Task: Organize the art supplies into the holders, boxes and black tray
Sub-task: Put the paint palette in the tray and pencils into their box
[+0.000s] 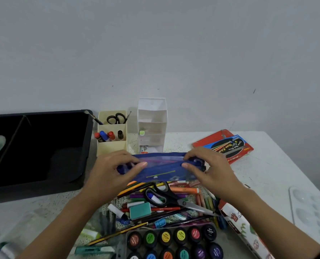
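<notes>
While both hands grip it, the blue mesh pouch (163,171) is held over the far side of a loose pile of pens and crayons (155,210) at the middle of the desk (267,165). The left hand (110,171) pinches its left end and the right hand (209,167) its right end. Black-handled scissors (166,197) lie on the pile. A cream holder (111,148) and a white tiered holder (151,116) stand at the far edge. The black tray (34,191) sits at the left edge, and poster-paint pots (174,238) at the near edge.
</notes>
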{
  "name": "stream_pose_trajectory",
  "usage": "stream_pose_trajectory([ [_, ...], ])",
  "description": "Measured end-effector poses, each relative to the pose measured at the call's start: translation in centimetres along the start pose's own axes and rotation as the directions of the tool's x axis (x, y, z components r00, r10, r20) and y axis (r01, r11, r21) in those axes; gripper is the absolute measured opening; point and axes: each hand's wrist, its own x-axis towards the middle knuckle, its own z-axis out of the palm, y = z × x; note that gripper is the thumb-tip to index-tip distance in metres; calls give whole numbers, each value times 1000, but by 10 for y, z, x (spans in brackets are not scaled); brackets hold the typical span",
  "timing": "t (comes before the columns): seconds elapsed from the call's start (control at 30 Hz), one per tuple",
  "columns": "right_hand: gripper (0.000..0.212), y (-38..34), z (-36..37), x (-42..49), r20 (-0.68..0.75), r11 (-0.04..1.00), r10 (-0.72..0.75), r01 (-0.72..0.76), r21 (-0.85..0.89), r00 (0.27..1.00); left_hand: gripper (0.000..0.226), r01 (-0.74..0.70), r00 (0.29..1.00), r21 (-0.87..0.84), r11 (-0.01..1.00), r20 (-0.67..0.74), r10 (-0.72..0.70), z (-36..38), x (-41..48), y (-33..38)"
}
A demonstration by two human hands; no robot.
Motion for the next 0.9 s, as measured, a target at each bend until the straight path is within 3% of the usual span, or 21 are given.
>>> stream_pose_trajectory([
  [0.1,6,13,-4,-7,-69,996,29,-35,-80,997,23,21,1000,-33,999,3,-21,14,10,12],
  [0.2,10,30,-15,-10,-146,992,69,-83,-92,987,32,36,998,-55,998,49,-33,30,21,26],
  [0.33,15,53,-44,-7,-190,991,80,-99,-91,978,25,40,995,-49,998,94,-35,55,42,41],
  [0.4,13,65,-56,-6,-219,989,144,-146,9,965,28,50,996,-46,998,80,-46,69,54,49],
  [0.47,27,77,-66,-5,-220,963,252,-223,149,942,31,64,997,-27,998,54,-62,81,67,59],
  [0.57,50,96,-72,-3,-117,917,336,-296,268,935,36,71,997,2,998,21,-71,95,87,73],
  [0.67,54,124,-66,1,-73,878,388,-344,333,919,37,84,996,5,996,-19,-84,109,104,81],
  [0.77,38,159,-54,13,-25,935,349,-347,69,937,42,144,989,38,989,-35,-142,124,116,81],
  [0.83,28,177,-46,28,74,951,277,-262,-163,958,43,196,980,65,979,-59,-192,131,123,77],
  [0.9,36,187,-39,47,196,940,208,-140,-312,958,43,230,971,89,969,-82,-223,136,130,74],
])
